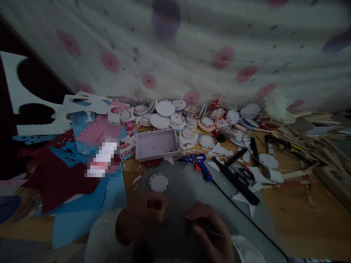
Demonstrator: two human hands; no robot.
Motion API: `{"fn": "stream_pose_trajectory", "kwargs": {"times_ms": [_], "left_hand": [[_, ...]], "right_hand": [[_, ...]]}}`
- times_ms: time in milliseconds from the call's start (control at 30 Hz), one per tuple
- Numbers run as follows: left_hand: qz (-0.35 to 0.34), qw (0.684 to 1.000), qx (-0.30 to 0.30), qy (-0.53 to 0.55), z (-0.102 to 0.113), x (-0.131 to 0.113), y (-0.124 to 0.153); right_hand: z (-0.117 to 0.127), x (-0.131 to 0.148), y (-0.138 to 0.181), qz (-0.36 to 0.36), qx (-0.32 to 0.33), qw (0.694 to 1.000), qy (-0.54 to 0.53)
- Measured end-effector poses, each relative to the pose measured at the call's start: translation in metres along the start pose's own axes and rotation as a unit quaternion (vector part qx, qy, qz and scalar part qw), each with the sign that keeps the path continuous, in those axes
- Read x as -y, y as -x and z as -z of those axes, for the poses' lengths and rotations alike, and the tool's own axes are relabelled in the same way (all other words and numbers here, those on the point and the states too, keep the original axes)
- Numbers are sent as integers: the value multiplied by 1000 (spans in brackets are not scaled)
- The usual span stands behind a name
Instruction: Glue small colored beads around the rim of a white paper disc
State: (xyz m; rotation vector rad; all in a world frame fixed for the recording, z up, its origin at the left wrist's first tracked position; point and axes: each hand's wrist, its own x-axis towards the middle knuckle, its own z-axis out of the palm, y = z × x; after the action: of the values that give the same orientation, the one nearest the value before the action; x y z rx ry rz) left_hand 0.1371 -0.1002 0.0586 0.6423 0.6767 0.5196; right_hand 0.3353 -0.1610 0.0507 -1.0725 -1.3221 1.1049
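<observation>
Two hands sit at the bottom middle of the head view, and it's pretty dim down there. The right hand (210, 233) has its fingers pinched around a thin dark tool (204, 228); too dark to say if it's a pen or a blade. Its long axis runs on a shallow slant, from the gap between the hands down toward the lower right, where the far end pokes out past the knuckles. So the tool lies across the top of that hand, low over the grey mat (183, 190).

The left hand (144, 217), just left of it, is curled into a loose fist on the mat. Can't tell if there's anything inside.

Just above the left hand a small round disc (158, 182) lies flat on the mat. Further up, a blue glue gun (197, 162) lies on its side, and its black cord (246, 213) trails off to the lower right, passing near the right hand. A long black strip (236, 180) lies beside it.

A white tray (156, 144) sits above centre, with a heap of round discs (175, 117) behind it. Coloured paper sheets (90, 131) cover the left, wooden sticks (309, 142) pile up at the right edge, and a spotted cloth (192, 47) fills the top.
</observation>
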Motion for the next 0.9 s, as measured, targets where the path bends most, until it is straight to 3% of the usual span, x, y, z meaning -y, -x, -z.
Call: {"fn": "stream_pose_trajectory", "kwargs": {"times_ms": [167, 400, 600, 767, 900], "left_hand": [[36, 992, 115, 32, 4, 3, 2], [43, 994, 99, 6, 1, -3, 6], [60, 985, 68, -148, 9, -19, 12], [88, 978, 61, -181, 3, -25, 18], [99, 975, 95, -175, 4, -23, 21]], "right_hand": [[-1, 0, 0, -35, 36, 997, -63], [3, 5, 0, -43, 40, 996, -60], [10, 10, -7, 73, 59, 996, -8], [13, 13, -11, 101, 99, 989, 31], [16, 12, -10, 116, 120, 986, 3]]}}
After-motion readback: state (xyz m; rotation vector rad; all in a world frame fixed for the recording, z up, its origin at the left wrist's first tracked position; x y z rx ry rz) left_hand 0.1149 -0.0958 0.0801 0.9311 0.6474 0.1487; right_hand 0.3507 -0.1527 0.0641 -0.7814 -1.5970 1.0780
